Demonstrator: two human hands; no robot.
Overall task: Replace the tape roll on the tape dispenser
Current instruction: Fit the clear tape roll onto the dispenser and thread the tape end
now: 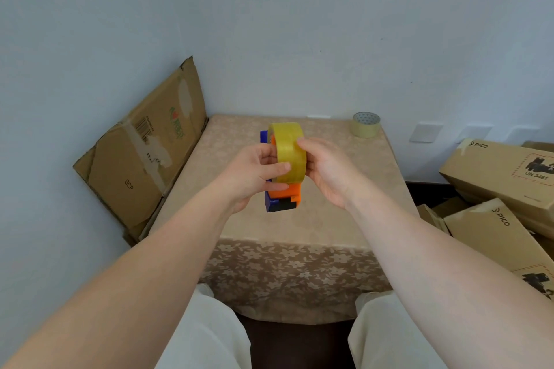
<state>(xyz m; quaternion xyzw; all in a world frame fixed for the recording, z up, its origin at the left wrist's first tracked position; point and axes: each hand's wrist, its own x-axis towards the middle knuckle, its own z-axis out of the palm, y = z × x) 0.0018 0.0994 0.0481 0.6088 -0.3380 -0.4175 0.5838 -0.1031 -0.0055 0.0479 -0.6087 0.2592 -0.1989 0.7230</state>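
The left hand (254,174) and right hand (326,174) meet over the middle of the desk (215,144). Between them they hold the tape dispenser (292,190) and its yellow tape roll (289,153) up off the cloth, so that spot is taken. Bare cloth shows to either side of them and towards the near edge. A spare tape roll (366,124) stands at the far right corner, well apart from the hands. A flattened cardboard sheet (144,159) leans against the desk's left edge and closes that side. Cardboard boxes (497,171) crowd the floor just beside the right edge. The wall (299,39) runs close behind the far edge.
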